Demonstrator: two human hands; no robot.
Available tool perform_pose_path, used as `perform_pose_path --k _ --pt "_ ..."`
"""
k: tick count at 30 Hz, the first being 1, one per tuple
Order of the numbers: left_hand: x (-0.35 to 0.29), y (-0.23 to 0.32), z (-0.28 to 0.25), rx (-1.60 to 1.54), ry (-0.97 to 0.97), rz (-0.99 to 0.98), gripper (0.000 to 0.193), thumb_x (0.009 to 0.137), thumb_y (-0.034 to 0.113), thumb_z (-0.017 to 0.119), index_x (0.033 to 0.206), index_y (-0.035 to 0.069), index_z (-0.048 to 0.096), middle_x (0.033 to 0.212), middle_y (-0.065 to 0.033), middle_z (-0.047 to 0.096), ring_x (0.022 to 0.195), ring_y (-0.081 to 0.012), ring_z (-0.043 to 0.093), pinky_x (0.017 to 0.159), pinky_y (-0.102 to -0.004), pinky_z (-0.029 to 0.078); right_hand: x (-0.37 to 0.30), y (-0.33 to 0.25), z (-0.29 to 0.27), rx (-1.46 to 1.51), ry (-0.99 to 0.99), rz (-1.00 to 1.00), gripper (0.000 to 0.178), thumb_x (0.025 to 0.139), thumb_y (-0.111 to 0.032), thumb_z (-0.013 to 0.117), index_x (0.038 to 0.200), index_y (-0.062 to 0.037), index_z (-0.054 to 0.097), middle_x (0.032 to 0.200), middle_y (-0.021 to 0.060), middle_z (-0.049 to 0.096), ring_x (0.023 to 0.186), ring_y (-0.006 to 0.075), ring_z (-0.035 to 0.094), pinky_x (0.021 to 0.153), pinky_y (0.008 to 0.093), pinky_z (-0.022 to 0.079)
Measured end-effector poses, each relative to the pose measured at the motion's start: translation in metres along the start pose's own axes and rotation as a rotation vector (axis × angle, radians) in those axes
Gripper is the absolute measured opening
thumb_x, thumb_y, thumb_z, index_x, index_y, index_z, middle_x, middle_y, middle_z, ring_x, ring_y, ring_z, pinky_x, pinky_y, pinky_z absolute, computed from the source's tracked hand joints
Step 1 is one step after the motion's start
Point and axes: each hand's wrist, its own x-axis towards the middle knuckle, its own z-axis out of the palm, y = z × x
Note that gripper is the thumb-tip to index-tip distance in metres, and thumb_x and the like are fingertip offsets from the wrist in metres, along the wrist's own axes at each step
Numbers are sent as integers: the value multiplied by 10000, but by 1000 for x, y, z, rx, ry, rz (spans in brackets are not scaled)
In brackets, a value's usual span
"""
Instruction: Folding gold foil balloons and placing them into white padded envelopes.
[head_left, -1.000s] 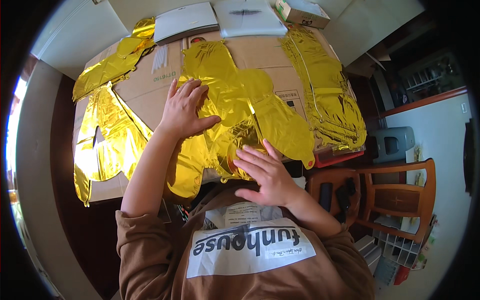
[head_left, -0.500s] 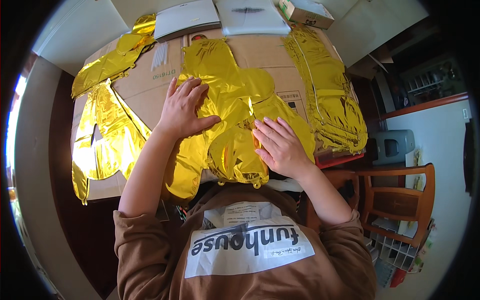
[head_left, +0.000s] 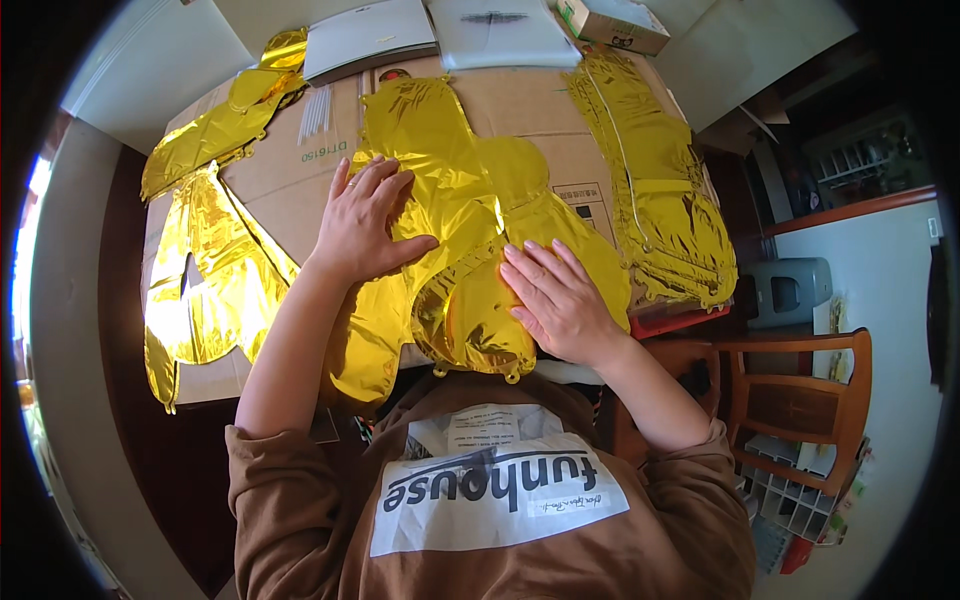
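The left hand (head_left: pixel 365 215), open with thumb stretched wide, lies palm down on a sheet of gold foil (head_left: pixel 470 225), while the right hand (head_left: pixel 560 300), also open, its fingers extended and close together, rests on the foil's near right portion. Neither hand grips it. The foil, flat and glossy, spreads across the middle of a cardboard surface (head_left: pixel 290 200), one end reaching away from the wearer and the near edge almost meeting the brown sweatshirt (head_left: pixel 480 410). Its outline swells into rounded lobes; fine wrinkles gather at the far end, deeper creases mark the part between the hands, and small tabs stick out along the near edge. More gold pieces (head_left: pixel 670 200) lie to either side, with white sticks (head_left: pixel 316 115) beyond the left hand and a carton (head_left: pixel 612 25) at the far right.
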Motion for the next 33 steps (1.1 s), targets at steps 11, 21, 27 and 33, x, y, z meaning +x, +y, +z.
perform_pose_path --k 11,21,27,33 --pt "0 0 -1 0 1 1 867 718 584 801 1384 79 570 1426 -134 552 1389 -325 478 1228 -582 206 -1 4 7 23 -20 -12 478 952 -270 662 1337 7 597 1477 183 522 1370 376 476 1175 543 316" --pt "1 0 -1 1 -6 1 862 722 587 799 1385 85 568 1429 -131 550 1396 -326 471 1229 -581 205 -1 2 7 1 -46 -1 511 943 -283 673 1360 -4 579 1501 191 496 1371 385 465 1171 536 322" --pt "1 0 -1 -5 -15 -5 863 724 583 801 1389 87 563 1434 -131 547 1411 -323 458 1235 -576 191 0 1 6 -17 -60 5 531 927 -264 680 1383 -19 565 1520 175 482 1379 387 451 1175 527 329" --pt "1 0 -3 -10 -11 2 864 717 591 802 1372 80 567 1445 -139 540 1426 -330 442 1239 -576 177 -2 1 8 -2 -54 14 540 920 -255 682 1394 -25 560 1532 167 473 1384 390 446 1165 528 343"
